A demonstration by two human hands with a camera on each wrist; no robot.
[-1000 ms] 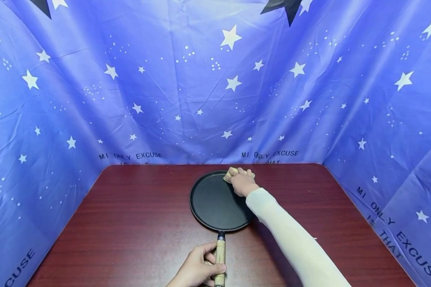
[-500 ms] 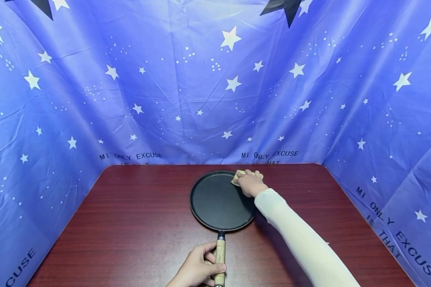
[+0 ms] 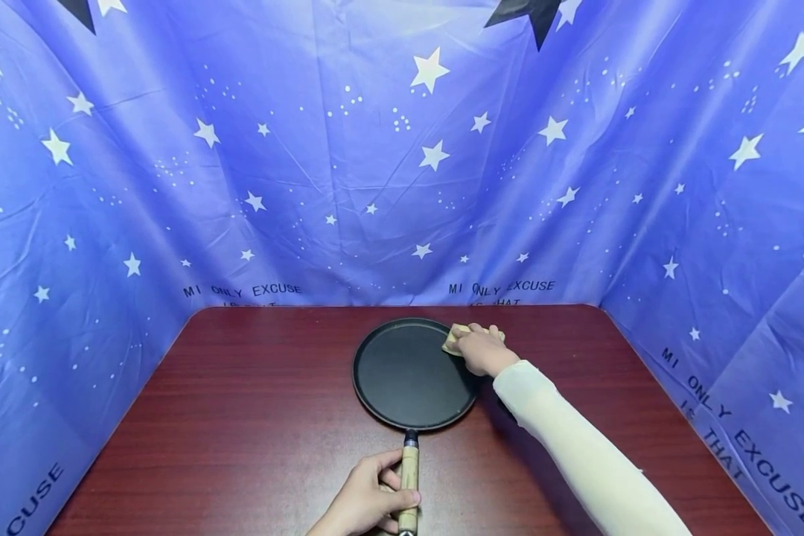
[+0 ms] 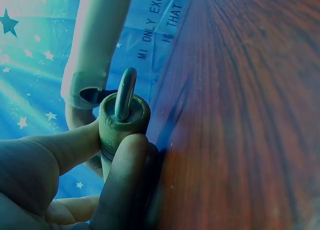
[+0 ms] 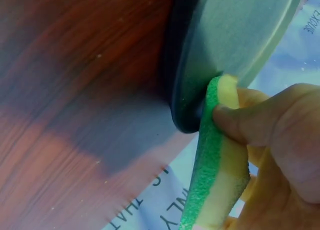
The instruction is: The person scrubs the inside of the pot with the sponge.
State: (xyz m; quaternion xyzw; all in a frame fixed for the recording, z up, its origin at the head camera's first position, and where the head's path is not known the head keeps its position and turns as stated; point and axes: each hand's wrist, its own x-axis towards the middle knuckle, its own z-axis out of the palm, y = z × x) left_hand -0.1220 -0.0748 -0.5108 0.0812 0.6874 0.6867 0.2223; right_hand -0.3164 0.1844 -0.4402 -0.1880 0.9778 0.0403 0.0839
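A round black flat pan (image 3: 409, 380) lies on the table, its light wooden handle (image 3: 409, 476) toward me. My left hand (image 3: 368, 495) grips that handle between thumb and fingers; a metal hanging loop (image 4: 126, 95) sticks out of its end in the left wrist view. At the pan's far right rim, my right hand (image 3: 485, 352) holds a yellow and green sponge (image 5: 212, 165). The right wrist view shows the thumb pressed on its side and the green scouring face turned to the pan. Part of the sponge reaches past the rim.
The reddish-brown wooden table (image 3: 261, 402) extends on both sides of the pan. Behind and beside it hangs a blue curtain (image 3: 335, 149) with white stars and printed words. My right sleeve (image 3: 576, 439) crosses over the table's right half.
My right hand has slid the sponge rightward and slightly nearer along the pan's far rim. The left hand keeps its grip on the handle, and the pan stays in place.
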